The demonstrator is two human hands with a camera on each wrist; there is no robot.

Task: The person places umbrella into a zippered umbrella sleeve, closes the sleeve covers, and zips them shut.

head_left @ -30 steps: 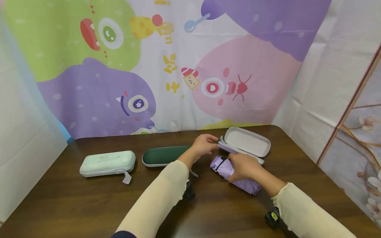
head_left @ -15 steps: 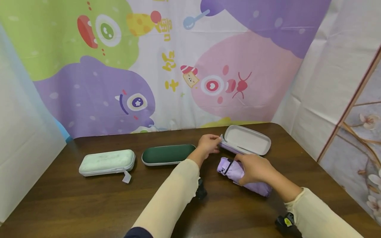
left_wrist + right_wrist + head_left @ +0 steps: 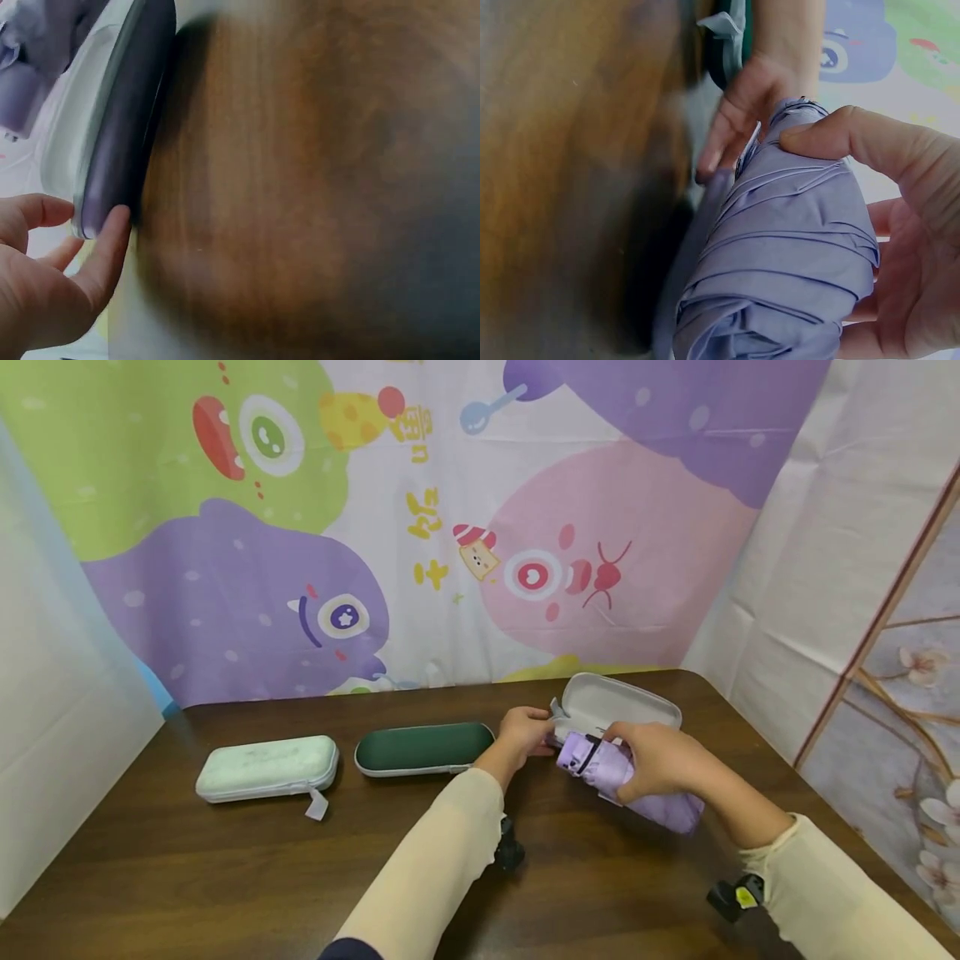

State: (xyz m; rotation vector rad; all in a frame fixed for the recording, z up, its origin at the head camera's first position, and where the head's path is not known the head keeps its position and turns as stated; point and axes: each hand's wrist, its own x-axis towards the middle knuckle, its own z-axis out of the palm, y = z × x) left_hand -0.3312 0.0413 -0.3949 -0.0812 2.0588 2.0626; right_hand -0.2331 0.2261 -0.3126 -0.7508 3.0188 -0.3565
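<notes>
A folded lilac umbrella (image 3: 611, 768) with a dark strap near its handle end is gripped by my right hand (image 3: 663, 764). It is lifted in front of the open lilac case (image 3: 573, 727), overlapping it in the head view. The case has a pale grey lining, and its lid (image 3: 622, 700) is tipped back. My left hand (image 3: 525, 732) holds the case's left end. In the left wrist view, one fingertip lies at the case's rim and another against its purple outer side (image 3: 124, 120). The right wrist view shows my thumb across the umbrella's wrapped folds (image 3: 787, 240).
A dark green case (image 3: 423, 749) lies to the left of my left hand, and a pale mint zip case (image 3: 267, 768) with a pull tab lies further left. Everything stands on a brown wooden table (image 3: 300, 877). A cartoon-printed curtain (image 3: 442, 635) hangs behind the table's back edge.
My right hand has raised the umbrella off the table and moved it right and back, over the open case. My left hand has moved right and taken hold of the case's left end.
</notes>
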